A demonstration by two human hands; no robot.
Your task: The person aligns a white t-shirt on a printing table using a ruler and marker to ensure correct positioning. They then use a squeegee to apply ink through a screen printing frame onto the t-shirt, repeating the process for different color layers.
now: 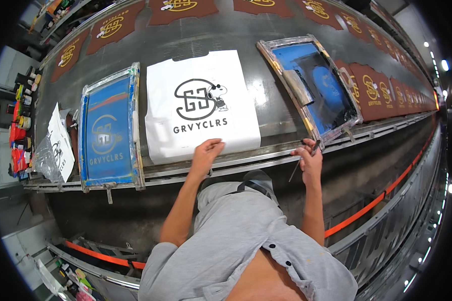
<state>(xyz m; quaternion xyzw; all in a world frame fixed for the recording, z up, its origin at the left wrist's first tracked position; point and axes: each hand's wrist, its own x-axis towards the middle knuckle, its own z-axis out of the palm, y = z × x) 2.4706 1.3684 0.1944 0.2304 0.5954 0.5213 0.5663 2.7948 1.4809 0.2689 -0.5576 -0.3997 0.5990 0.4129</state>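
My left hand [207, 153] lies over the lower edge of a white sheet [160, 115], fingers stretched out toward the right and nothing seen in them. The sheet lies on the dark table and bears a black looped emblem, lettering and a small cartoon dog figure. Near the table's front edge, below the right-hand screen frame, my right hand [311, 161] is closed around a thin tool with a dark handle [316, 146] and a slim shaft pointing down. That screen printing frame [285, 66] has blue mesh, dark ink and a squeegee [298, 86] resting in it.
Left of the sheet lies another screen frame [135, 110] with blue mesh. Beyond it are a printed white sheet [62, 150] and clear plastic [44, 159]. Printed brown fabric pieces [116, 31] line the far side and the right. Ink containers [24, 122] stand at far left.
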